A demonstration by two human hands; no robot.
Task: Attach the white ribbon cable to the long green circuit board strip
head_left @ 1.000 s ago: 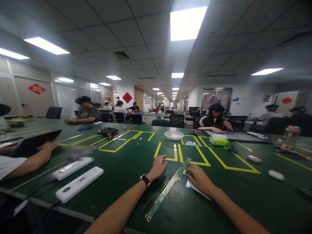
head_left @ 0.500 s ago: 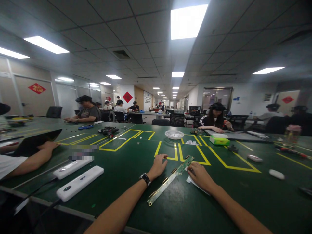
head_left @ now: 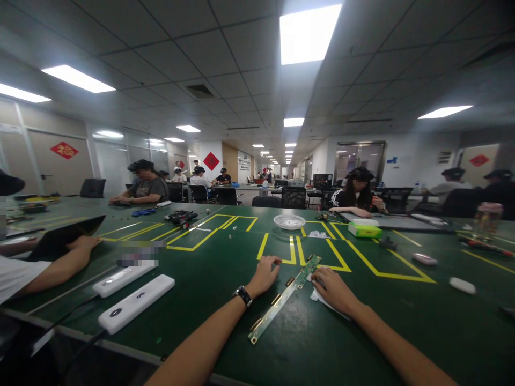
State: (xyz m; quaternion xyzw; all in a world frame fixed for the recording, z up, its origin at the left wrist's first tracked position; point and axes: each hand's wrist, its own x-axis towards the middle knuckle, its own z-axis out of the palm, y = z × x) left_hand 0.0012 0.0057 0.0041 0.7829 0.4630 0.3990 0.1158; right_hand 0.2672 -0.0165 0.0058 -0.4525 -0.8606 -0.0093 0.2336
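2 hands in my view, lower ctr. L hand (head_left: 264, 274) half-open, fingers loosely bent; R hand (head_left: 333, 289) over white paper (head_left: 315, 295), can't tell its grip. Circuit board (head_left: 284, 299) slants btwn them. I've got broad green table (head_left: 402, 327) lower right; its edge crosses lower left, power strip (head_left: 137, 304) nearby.

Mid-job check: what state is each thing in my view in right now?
Circuit board: bare, slanting between the hands; whether lifted, unclear.
Left hand: partly open, nothing seen in it.
Right hand: fingers bent at the board's far end; grip unclear.
White sheet: partly covered by the right hand.
Watch: strapped on.
Near white bar: lying flat.
White dish: upright.
Ceiling lights: lit.
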